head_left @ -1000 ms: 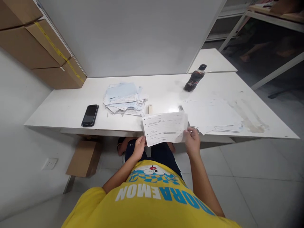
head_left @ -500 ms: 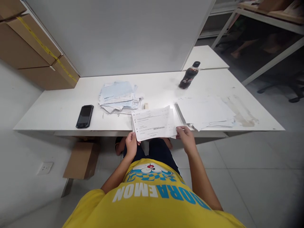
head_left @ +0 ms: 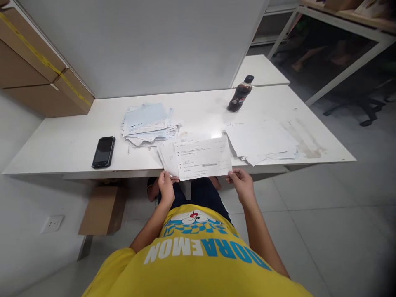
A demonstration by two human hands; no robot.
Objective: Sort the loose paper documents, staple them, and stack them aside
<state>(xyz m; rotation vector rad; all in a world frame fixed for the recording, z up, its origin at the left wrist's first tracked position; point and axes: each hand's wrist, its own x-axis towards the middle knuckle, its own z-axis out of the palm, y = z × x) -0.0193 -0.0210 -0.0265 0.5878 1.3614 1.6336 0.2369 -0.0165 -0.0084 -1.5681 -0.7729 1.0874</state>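
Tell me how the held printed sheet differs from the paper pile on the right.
The printed sheet carries dark text; the paper pile looks mostly blank on top. The printed sheet is held up by the right hand; the paper pile lies on the desk. Both are whitish paper.

- Upright grey panel (head_left: pixel 148 45), upper centre, backing a long white desk (head_left: pixel 202 109) across mid-frame; stain towards its right end.
- Pale wall (head_left: pixel 21 165), left; socket plate (head_left: pixel 53 224) low on it.
- Grey tiled floor (head_left: pixel 334 243), lower right.
- White-framed table (head_left: pixel 343 23), upper right (dark underneath); wheeled chair base (head_left: pixel 355 104) below.
- Bright glare, desk centre.
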